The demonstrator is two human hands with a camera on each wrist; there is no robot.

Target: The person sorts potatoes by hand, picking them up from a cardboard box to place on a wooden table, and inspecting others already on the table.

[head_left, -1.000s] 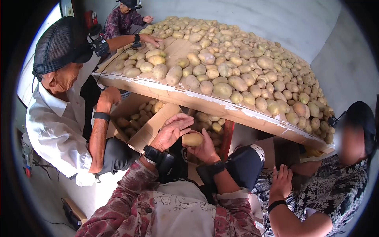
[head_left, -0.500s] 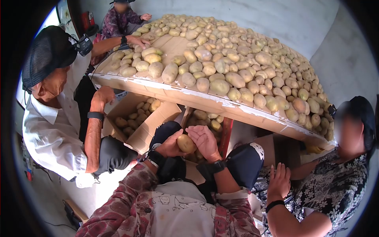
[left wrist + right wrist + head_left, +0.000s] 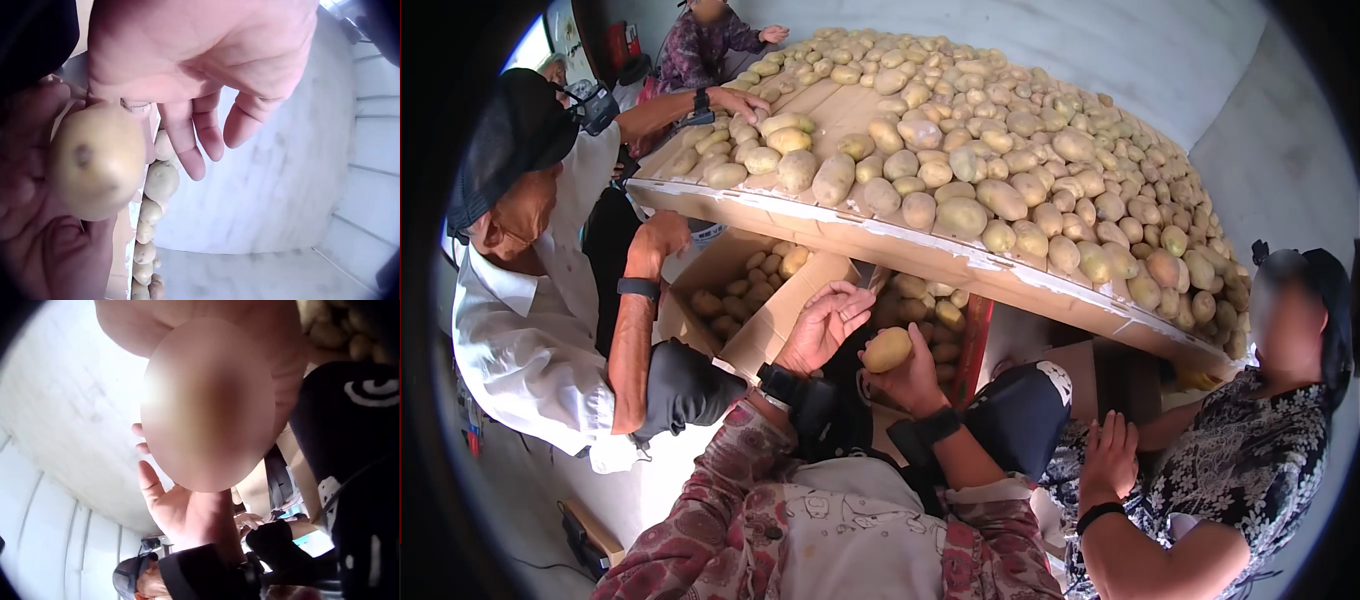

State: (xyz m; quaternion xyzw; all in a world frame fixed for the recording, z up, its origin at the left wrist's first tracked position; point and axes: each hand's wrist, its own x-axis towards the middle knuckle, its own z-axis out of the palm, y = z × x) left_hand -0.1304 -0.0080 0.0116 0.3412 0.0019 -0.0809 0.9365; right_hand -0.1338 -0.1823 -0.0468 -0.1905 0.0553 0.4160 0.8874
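Observation:
A yellow-brown potato [image 3: 887,350] rests in my right hand [image 3: 913,378], with the fingers and thumb round it, above my lap. Just to its left, my left hand [image 3: 820,330] is raised with relaxed, slightly bent fingers and holds nothing. In the left wrist view the potato [image 3: 97,164] shows a dark spot, and the left hand [image 3: 203,56] hangs beside it, its fingers apart. The right wrist view is largely blurred over the potato; part of the right hand [image 3: 287,369] shows at the top.
Many potatoes [image 3: 1004,199] lie on a cardboard-edged table [image 3: 880,248] ahead. Below stand a cardboard box [image 3: 775,318] of potatoes and another container beside a red post [image 3: 975,350]. One person [image 3: 530,330] sits at left, another [image 3: 1220,480] at right, a third [image 3: 695,50] behind.
The left hand held the potato half a second ago; now the right hand holds it, and the left hand has moved up and away. The view has shifted slightly.

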